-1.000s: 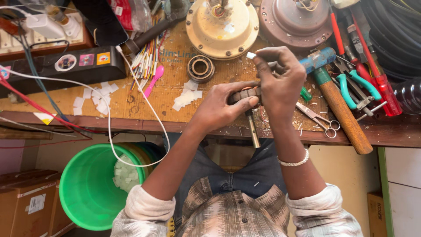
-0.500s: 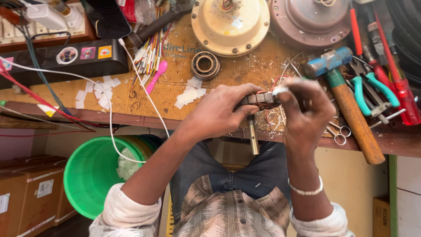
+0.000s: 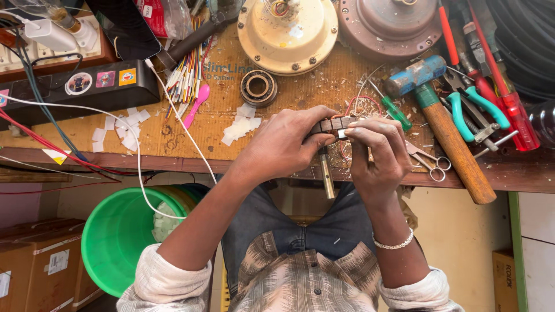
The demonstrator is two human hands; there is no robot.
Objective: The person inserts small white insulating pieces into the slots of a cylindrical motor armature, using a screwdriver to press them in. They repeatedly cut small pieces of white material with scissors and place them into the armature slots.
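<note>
Centre of the frame, just above the surface (image 3: pixel 173 130) edge: the left hand (image 3: pixel 283 147) wraps the small slotted motor core (image 3: pixel 332 124), its shaft (image 3: pixel 326 176) hanging below. The right hand (image 3: pixel 376 153) pinches the core's end. It looks rigid, dense metal; the thin red wire (image 3: pixel 355 104) seems fragile, so the body is the safest grip.

A green bucket (image 3: pixel 118 237) is showing at lower left; a blue-headed hammer (image 3: pixel 439 115) is lying at right; a cream housing (image 3: pixel 287 34) is sitting at top centre.
</note>
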